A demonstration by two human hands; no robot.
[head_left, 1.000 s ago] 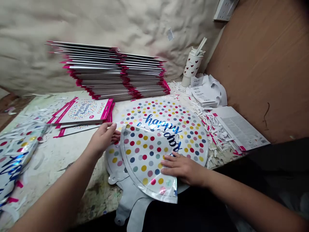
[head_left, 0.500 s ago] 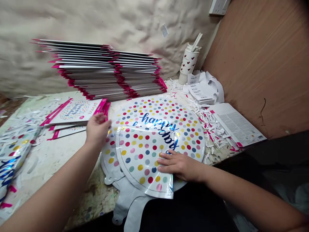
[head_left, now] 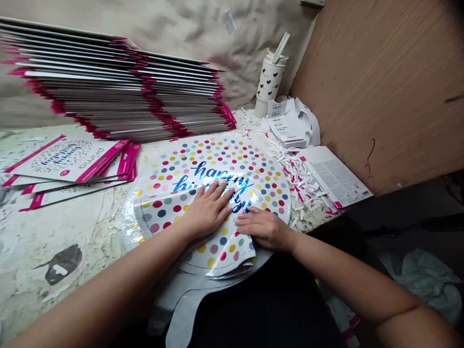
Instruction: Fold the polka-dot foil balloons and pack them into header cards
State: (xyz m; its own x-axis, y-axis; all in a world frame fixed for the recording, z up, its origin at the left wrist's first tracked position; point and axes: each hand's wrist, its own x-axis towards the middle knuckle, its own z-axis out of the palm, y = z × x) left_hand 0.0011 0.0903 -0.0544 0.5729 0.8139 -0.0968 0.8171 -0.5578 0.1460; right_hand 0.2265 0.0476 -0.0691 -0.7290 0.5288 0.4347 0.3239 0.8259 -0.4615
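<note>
The left hand has come across beside the right hand, both open and flat, pressing the folded polka-dot foil balloon without gripping it.

**Own body: bare arms, dark clothing.**
Left hand and right hand uncovered, no rings; both forearms bare, no sleeves showing; dark garment across my lap.
</note>
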